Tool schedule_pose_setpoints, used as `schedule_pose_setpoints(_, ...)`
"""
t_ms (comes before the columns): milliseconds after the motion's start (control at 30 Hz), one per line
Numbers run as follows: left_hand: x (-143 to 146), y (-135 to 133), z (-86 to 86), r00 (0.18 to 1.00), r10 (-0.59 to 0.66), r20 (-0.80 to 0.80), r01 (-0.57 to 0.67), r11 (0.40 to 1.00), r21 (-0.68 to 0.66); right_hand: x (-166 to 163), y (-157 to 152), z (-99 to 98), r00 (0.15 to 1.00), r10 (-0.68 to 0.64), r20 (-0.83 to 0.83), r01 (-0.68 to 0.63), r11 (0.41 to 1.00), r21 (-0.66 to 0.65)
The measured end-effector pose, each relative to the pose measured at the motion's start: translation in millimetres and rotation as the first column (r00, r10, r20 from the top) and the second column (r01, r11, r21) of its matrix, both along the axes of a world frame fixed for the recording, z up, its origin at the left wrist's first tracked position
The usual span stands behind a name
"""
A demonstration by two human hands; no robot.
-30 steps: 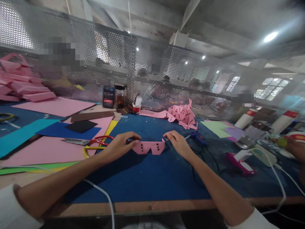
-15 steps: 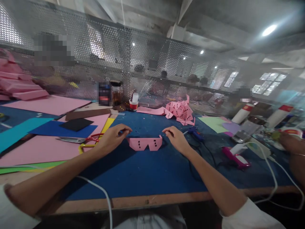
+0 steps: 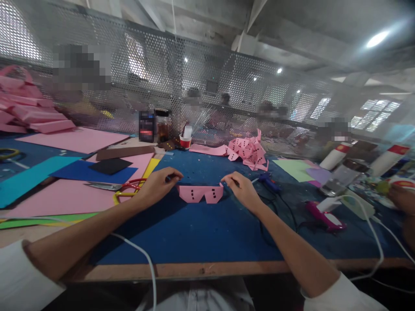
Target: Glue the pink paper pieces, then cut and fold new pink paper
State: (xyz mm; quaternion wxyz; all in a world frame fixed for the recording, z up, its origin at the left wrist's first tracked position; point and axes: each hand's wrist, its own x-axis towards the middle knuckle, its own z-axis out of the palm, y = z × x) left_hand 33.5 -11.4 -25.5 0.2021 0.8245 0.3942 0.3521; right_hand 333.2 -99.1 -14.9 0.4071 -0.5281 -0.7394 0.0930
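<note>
Pink paper glasses [image 3: 201,194] with small black squares on both lens parts stand upright on the blue table mat between my hands. My left hand [image 3: 160,183] is closed at their left end, thumb and finger pinched together; the hand partly hides that end. At the right end, my right hand [image 3: 239,186] pinches by the small folded-up flap, its fingertips touching or very close to the paper. Left of my left hand lie scissors [image 3: 129,190] with red and yellow handles, on pink sheets.
Coloured sheets [image 3: 32,177] and a pink paper heap [image 3: 42,112] lie left. Dotted pink pieces [image 3: 248,152] are piled at the back by a paper cup [image 3: 185,141]. Right are a blue glue gun [image 3: 269,183], a magenta tool [image 3: 326,216], cables, a jar [image 3: 345,177] and another person's hand [image 3: 402,196].
The view has shifted slightly, so things sit further right. My right hand has moved in closer to the right end of the paper glasses. My left hand stays at the left end.
</note>
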Motion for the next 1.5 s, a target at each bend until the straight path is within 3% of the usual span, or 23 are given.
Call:
schedule_pose_setpoints(567, -0.9, -1.0, -0.2, 0.999, -0.011, -0.032, 0.011, 1.000, 0.015, -4.1, 1.0, -6.0, 0.994, 0.063, 0.091, -0.057, 0.996, -0.066)
schedule_pose_setpoints(833, -4.7, 6.0, -5.5, 0.997, -0.005, 0.083, 0.002, 0.999, 0.036, -0.6, 2.1, 4.0, 0.995, -0.034, 0.094, 0.032, 0.999, 0.023)
schedule_pose_setpoints(1000, -6.5, 9.0, -6.7, 0.990, -0.024, 0.141, 0.019, 0.999, 0.038, 24.4, 8.0, 27.7, 0.981, -0.176, 0.076, 0.166, 0.979, 0.123)
schedule_pose_setpoints(1133, -4.4, 2.9, -5.0, 0.993, -0.038, 0.116, 0.031, 0.998, 0.059, 60.7, 16.2, 65.8, 0.950, -0.292, 0.108, 0.269, 0.945, 0.187)
schedule_pose_setpoints(1300, -1.7, 0.1, -5.5, 0.995, -0.043, 0.091, 0.036, 0.996, 0.080, 107.4, 45.5, 114.3, 0.856, -0.487, 0.175, 0.422, 0.853, 0.309)
schedule_pose_setpoints(1500, -2.9, 3.4, -9.9, 0.997, -0.038, 0.074, 0.032, 0.996, 0.078, 141.4, 99.7, 128.4, 0.737, -0.620, 0.269, 0.532, 0.777, 0.337)
